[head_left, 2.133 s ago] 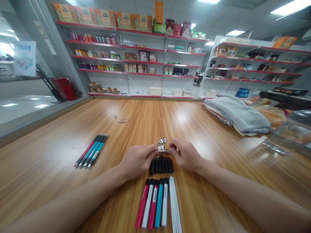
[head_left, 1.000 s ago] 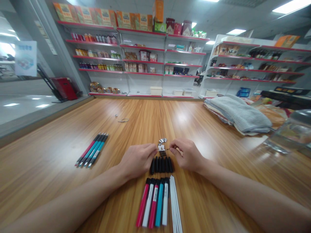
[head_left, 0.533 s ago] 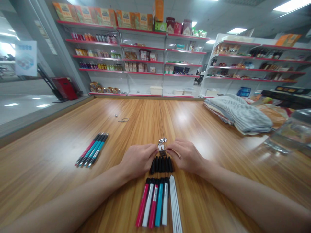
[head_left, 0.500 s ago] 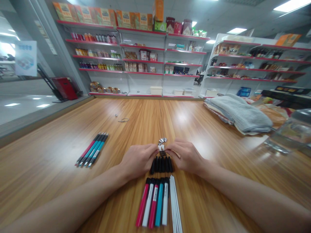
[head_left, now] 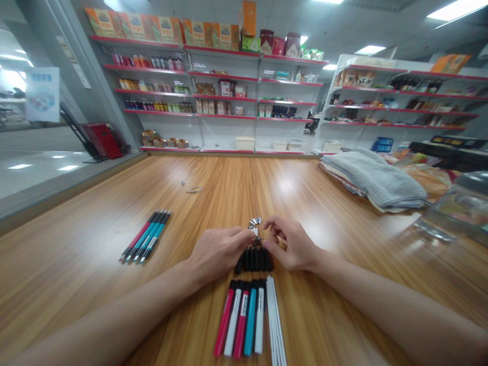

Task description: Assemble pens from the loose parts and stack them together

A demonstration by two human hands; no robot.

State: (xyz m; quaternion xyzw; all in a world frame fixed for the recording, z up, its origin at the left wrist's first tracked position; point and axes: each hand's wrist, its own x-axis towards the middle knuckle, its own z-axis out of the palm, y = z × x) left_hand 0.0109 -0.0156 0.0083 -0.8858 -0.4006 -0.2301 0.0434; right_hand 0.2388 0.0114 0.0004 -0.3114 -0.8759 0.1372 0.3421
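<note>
My left hand (head_left: 223, 252) is closed, thumb and index pinched at the row of small pen parts; what sits between the fingertips is too small to make out. Just across from it, my right hand (head_left: 292, 244) has its thumb and index apart, close to the left fingertips. Silver cone-shaped pen tips (head_left: 255, 222) lie in an arc beyond the hands. Black pen grips (head_left: 257, 259) stand in a row below the fingers, partly covered by the left hand. Nearer me are pink, white and blue pen barrels (head_left: 241, 317) and thin white refills (head_left: 276, 320) beside them.
Several whole pens (head_left: 146, 236) lie together at the left. A thin loop (head_left: 194, 190) and a small silver piece (head_left: 182, 182) are farther back. Folded striped cloth (head_left: 375, 175) and a clear jar (head_left: 453, 208) occupy the right side. Stocked shelves (head_left: 224, 116) stand beyond the table.
My right hand has drawn slightly away from the left, its thumb and index spreading apart. My left fingertips have shifted a little to the right, still pinched.
</note>
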